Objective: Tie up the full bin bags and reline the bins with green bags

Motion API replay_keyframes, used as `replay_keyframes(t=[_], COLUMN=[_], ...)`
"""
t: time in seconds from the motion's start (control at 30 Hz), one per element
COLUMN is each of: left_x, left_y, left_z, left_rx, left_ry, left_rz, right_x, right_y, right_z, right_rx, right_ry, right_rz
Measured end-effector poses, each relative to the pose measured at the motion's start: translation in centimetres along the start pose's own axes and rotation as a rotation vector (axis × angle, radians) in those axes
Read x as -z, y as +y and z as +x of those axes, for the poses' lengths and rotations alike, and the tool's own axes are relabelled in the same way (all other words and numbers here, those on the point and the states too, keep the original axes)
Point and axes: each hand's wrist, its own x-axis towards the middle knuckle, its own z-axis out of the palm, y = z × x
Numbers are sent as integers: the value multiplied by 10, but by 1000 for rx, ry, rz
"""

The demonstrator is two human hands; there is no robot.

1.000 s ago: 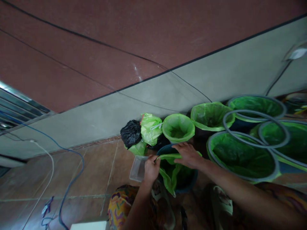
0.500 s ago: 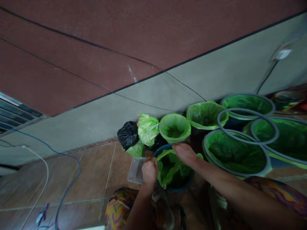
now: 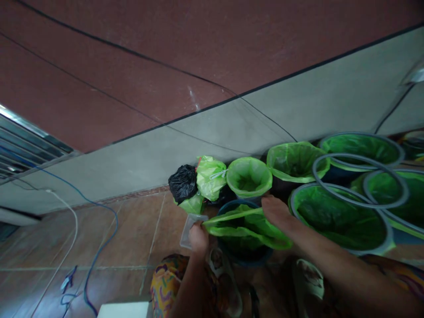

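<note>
Between my hands a green plastic bag (image 3: 247, 225) is stretched wide by its rim, its lower part hanging inside a dark blue bin (image 3: 255, 261). My left hand (image 3: 199, 237) is closed on the left end of the bag's rim, above a clear plastic container (image 3: 186, 231) on the floor. On the other side my right hand (image 3: 275, 209) grips the rim near its right end, fingers partly hidden. Directly behind stands a small bin lined with another green bag (image 3: 249, 176).
More green-lined bins (image 3: 341, 221) stand on the right, with a loose grey ring (image 3: 361, 180) lying across them. A black bag (image 3: 183, 183) and a tied green bag (image 3: 210, 176) sit by the wall. A blue cable (image 3: 109, 236) crosses the tiled floor.
My hands have moved apart, pulling the green bag's rim into a long, wide opening that now reaches past the bin's edges. The view has shifted slightly left.
</note>
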Motion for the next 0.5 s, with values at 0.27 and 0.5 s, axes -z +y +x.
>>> replay_keyframes(t=[0.27,0.5], left_x=[-15,-14], left_y=[41,78], left_z=[-14,-32], left_rx=[-353,-490], left_ry=[39,51], left_rz=[-260,-152], right_x=[-7,-14], right_y=[-43,-57], right_z=[-27,-20], right_rx=[370,456], right_ry=[86,84], right_rz=[-25,-32])
